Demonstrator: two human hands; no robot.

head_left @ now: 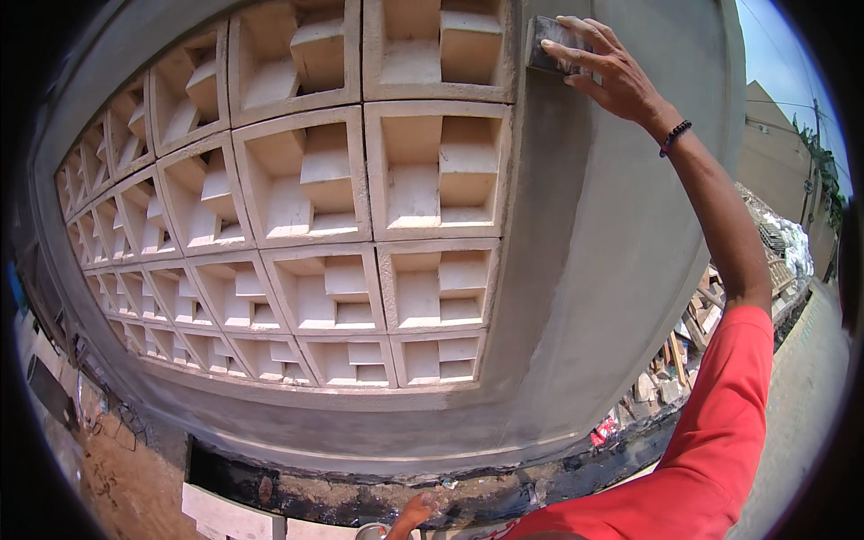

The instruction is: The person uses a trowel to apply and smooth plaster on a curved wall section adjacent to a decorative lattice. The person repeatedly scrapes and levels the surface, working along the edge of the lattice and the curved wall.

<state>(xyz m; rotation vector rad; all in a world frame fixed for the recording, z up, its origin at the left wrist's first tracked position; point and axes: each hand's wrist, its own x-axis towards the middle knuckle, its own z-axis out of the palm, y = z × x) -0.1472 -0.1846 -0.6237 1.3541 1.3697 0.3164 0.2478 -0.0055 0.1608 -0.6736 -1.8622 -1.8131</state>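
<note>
High on the right, my right hand point(612, 76) grips a dark, worn rectangular block point(558, 45), its fingers spread across the back. It presses the block to the grey plastered wall point(630, 180), beside the edge of the pale breeze-block panel point(369, 171). A darker, damp-looking band point(549, 207) runs down the plaster below the block. At the bottom edge, my left hand point(416, 513) is low, next to a partly visible round grey container point(369, 531). Its fingers are too small and unclear to tell what they do.
A dark, wet drainage channel point(342, 490) runs along the wall's foot, with pale slabs point(229, 513) on its near side. Broken bricks and timber point(675, 360) lie past the wall's right corner, beside a paved lane point(801, 387). Brown soil point(126, 472) lies at lower left.
</note>
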